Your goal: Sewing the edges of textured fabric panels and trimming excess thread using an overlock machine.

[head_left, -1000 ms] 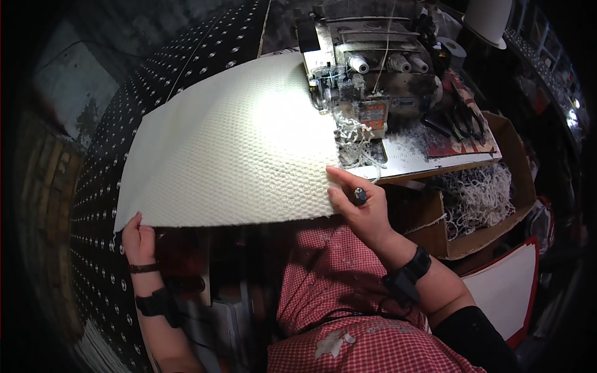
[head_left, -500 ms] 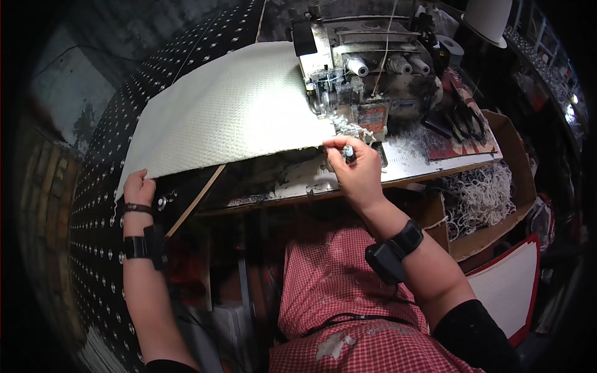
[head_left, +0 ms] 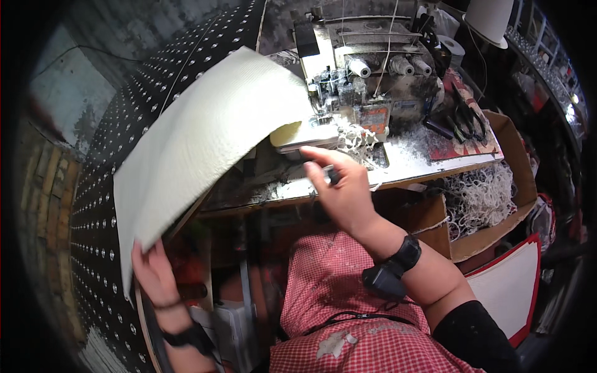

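Note:
A cream-white textured fabric sheet [head_left: 205, 124] slants across the left of the table, its far right corner close to an overlock sewing machine [head_left: 373, 74]. My left hand [head_left: 154, 273], slightly blurred, grips its near left edge, fingers at the border. My right hand [head_left: 348, 189] is off the fabric, in front of the machine's pale work plate [head_left: 308, 135]. Its fingers are curled around a small dark object [head_left: 333, 176], too hidden to name. Loose white thread trimmings [head_left: 357, 144] hang beside the plate, near my right fingertips.
Black scissors [head_left: 469, 121] lie on a red-patterned sheet at the right of the lint-covered table [head_left: 410, 163]. Below it, a cardboard box [head_left: 519, 180] holds tangled white trimmings. A black panel dotted with shiny studs [head_left: 93, 248] runs along the left. A white cone [head_left: 488, 22] hangs top right.
The fabric has swung left and toward me, away from the machine, uncovering the work plate. My left hand moved down and nearer; my right hand let go of the edge and drew slightly nearer.

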A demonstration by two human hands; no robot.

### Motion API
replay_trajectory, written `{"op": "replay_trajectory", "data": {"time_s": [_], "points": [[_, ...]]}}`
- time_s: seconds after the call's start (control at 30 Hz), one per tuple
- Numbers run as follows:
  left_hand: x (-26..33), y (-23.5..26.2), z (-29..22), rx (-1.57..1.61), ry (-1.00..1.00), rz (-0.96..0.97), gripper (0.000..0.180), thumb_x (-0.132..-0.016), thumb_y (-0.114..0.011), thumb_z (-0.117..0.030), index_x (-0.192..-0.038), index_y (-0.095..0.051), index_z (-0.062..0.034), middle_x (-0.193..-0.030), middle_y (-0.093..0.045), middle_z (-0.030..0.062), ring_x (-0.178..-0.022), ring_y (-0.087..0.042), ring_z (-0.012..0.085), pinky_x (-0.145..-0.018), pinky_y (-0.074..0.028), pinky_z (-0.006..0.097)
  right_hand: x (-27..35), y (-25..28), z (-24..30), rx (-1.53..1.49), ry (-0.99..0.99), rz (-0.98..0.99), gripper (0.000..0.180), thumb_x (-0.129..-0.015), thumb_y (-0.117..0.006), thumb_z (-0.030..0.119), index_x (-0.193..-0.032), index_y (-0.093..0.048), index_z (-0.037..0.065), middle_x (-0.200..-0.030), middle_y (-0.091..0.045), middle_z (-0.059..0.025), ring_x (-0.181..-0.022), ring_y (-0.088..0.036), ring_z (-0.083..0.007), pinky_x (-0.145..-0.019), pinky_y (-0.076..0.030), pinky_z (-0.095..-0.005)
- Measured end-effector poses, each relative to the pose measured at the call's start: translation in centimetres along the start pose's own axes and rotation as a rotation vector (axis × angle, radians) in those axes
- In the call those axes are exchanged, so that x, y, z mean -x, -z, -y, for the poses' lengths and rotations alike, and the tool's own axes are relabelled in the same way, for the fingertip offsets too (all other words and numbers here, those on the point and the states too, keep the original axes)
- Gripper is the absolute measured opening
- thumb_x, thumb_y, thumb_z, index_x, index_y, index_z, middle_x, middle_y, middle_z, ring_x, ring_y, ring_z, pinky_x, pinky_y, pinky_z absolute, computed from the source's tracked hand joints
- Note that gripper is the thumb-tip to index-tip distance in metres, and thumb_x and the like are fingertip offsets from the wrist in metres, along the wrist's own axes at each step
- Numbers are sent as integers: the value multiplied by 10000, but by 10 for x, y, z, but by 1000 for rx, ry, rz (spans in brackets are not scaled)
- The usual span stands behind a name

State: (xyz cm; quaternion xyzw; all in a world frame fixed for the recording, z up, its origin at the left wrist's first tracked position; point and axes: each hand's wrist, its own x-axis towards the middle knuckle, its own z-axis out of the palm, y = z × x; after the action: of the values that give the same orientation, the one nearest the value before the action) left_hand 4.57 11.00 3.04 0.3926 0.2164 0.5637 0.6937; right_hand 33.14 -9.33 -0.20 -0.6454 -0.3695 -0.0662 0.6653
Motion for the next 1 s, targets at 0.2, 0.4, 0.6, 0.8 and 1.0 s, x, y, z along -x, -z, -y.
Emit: {"op": "replay_trajectory", "data": {"time_s": [0.2,0.4,0.6,0.8,1.0], "points": [[152,32,-13,-431,-277,-414,316,-842,-549,-206,-1069,-532,14,-979,-591,90,-810,-549,122,-573,-422,206,44,-63,89,209,741,748,369,-701,-565,205,-1033,-553,42,-947,-520,-80,-593,-556,-185,-513,-440,-344],[145,39,-18,-408,-201,-85,740,-821,-535,-476,-1374,-206,-110,-1296,-391,133,-1069,-454,232,-826,-436,341,40,-43,96,-247,92,871,121,-737,-635,145,-773,-639,30,-647,-598,-113,-571,-581,-249,-535,-445,-330],[122,54,9,198,15,96,787,-795,-530,-547,-1365,-236,-91,-1393,-260,96,-1242,-281,296,-1045,-213,447,3,7,79,-219,-565,733,263,-810,-632,231,-822,-631,-31,-615,-566,-17,-534,-480,-73,-476,-388,-230],[168,67,-10,-10,-114,-150,698,-828,-458,-466,-1342,-269,-33,-1364,-322,113,-1246,-292,287,-1041,-208,452,-30,12,11,-37,-435,243,481,-777,-663,117,-1196,-489,-42,-872,-629,-89,-742,-543,-73,-653,-447,-228],[209,55,-28,0,-165,-501,835,-788,-386,-591,-1357,-214,-5,-1387,-260,169,-1252,-264,346,-1039,-200,468,8,7,-13,-2,-179,86,384,-750,-629,135,-1105,-579,-1,-801,-648,-113,-505,-466,-65,-498,-410,-234]]}}
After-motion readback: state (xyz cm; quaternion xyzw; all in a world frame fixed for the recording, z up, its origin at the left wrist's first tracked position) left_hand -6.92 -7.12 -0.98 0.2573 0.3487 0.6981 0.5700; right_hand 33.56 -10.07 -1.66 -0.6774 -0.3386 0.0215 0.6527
